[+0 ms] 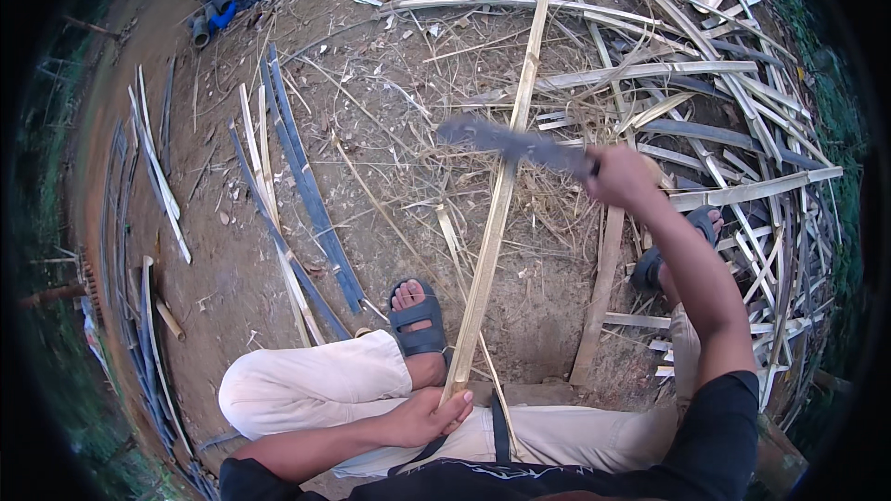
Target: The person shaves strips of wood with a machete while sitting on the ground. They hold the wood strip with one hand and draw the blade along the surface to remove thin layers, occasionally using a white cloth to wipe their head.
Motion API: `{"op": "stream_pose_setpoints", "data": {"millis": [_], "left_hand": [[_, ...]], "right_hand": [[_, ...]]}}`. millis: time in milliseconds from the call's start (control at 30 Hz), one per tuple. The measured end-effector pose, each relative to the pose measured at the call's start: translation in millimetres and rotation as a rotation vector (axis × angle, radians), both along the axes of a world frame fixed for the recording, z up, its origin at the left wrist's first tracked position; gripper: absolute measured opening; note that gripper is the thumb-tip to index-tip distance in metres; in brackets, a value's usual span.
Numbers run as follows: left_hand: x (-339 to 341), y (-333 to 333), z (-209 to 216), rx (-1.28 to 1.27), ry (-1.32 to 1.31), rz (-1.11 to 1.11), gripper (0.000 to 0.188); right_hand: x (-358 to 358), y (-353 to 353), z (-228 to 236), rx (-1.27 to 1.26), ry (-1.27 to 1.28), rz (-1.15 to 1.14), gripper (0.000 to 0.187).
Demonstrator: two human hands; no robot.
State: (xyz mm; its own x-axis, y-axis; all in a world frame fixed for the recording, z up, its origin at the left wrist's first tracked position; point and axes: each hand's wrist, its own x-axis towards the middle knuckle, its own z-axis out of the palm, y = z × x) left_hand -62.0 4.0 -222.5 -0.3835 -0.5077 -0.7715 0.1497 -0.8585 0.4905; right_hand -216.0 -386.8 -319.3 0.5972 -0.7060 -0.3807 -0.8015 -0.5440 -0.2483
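Observation:
My left hand (429, 416) is closed around the near end of a long split bamboo strip (492, 246), close to my lap. From there the strip runs away from me, its far end near the top of the view. In my right hand (624, 176) is the handle of a machete (520, 145) with a broad dark blade. The blade lies across the strip's upper half, pointing left, slightly blurred; whether it touches the strip I cannot tell. A thin sliver (487, 362) hangs beside the strip near my left hand.
Split bamboo pieces (715, 130) lie in a tangled heap on the right. Dark-skinned bamboo strips (311, 186) rest on the dirt to the left, with more at the far left. My sandalled left foot (418, 315) and right foot (682, 250) flank a flat wooden board (601, 306).

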Motion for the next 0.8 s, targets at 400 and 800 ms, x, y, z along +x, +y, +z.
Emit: {"op": "stream_pose_setpoints", "data": {"millis": [400,800], "left_hand": [[3,-5,-10,0.054,0.104,0.043,0.041],[4,11,-19,0.144,0.327,0.138,0.040]], "right_hand": [[21,-86,-29,-0.073,-0.035,0.001,0.028],[38,-120,-61,-0.195,-0.091,-0.109,0.029]]}}
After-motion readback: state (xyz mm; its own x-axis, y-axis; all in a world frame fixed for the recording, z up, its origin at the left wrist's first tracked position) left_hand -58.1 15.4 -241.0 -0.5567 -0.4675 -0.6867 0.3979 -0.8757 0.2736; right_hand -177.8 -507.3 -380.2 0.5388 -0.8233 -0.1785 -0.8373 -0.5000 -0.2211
